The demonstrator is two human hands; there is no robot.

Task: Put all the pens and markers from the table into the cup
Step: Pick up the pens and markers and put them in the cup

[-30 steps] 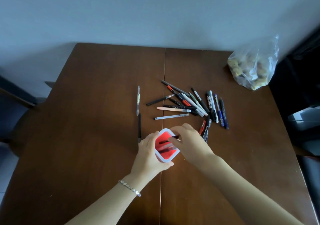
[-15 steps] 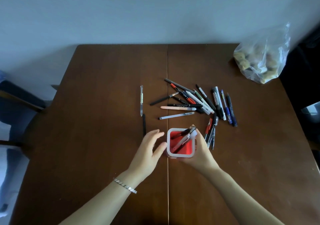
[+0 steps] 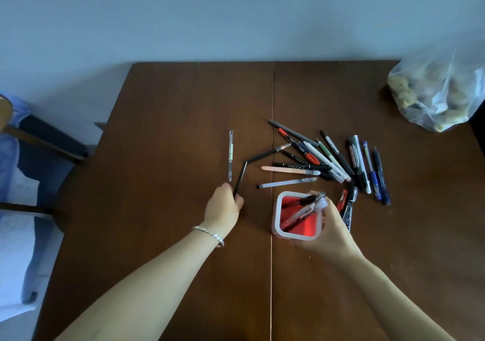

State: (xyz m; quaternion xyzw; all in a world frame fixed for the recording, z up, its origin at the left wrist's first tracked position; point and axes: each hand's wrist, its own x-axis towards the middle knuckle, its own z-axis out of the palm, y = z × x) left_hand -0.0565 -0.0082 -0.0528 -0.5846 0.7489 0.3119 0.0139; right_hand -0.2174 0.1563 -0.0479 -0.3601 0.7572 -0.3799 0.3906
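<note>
A square white cup with a red inside (image 3: 280,224) stands on the brown table (image 3: 162,120) near the middle seam, with a few pens leaning in it. My right hand (image 3: 331,233) wraps the cup's right side. My left hand (image 3: 223,206) is closed on the lower end of a thin black pen (image 3: 240,177), which tilts up off the table left of the cup. A clear pen (image 3: 230,155) lies just beyond it. Several pens and markers (image 3: 328,161) lie in a loose pile behind and right of the cup.
A clear plastic bag (image 3: 435,96) with lumpy brownish contents sits at the table's far right corner. A chair with blue and white cloth (image 3: 18,183) stands off the table's left edge. A wall runs behind the table.
My left hand left the cup, moved left and took hold of the black pen, lifting one end. My right hand stayed on the cup.
</note>
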